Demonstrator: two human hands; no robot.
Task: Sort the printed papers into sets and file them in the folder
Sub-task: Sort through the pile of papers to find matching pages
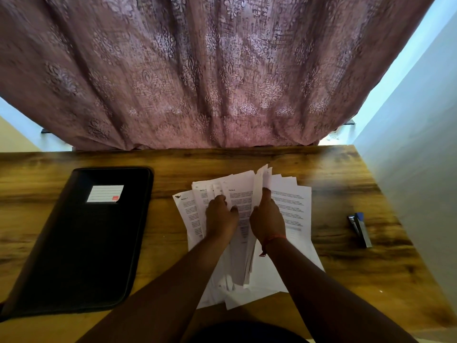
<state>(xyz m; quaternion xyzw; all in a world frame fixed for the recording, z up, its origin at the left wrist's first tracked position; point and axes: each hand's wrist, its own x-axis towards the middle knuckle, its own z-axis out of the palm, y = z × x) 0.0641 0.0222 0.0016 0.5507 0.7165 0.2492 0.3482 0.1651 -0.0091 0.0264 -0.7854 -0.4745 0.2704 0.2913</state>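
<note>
A loose, fanned pile of printed papers (pixel 294 206) lies on the wooden table in front of me. My left hand (pixel 220 217) holds a fanned batch of sheets on the left side of the pile, fingers curled over them. My right hand (pixel 267 219) grips several sheets lifted on edge in the middle, thumb up along them. A closed black folder (pixel 81 243) with a white label lies flat to the left, apart from the papers.
A blue and grey stapler (pixel 360 230) lies on the table (pixel 346 174) to the right of the papers. A patterned mauve curtain (pixel 210 70) hangs behind the table's far edge. A pale wall (pixel 420 157) borders the table on the right.
</note>
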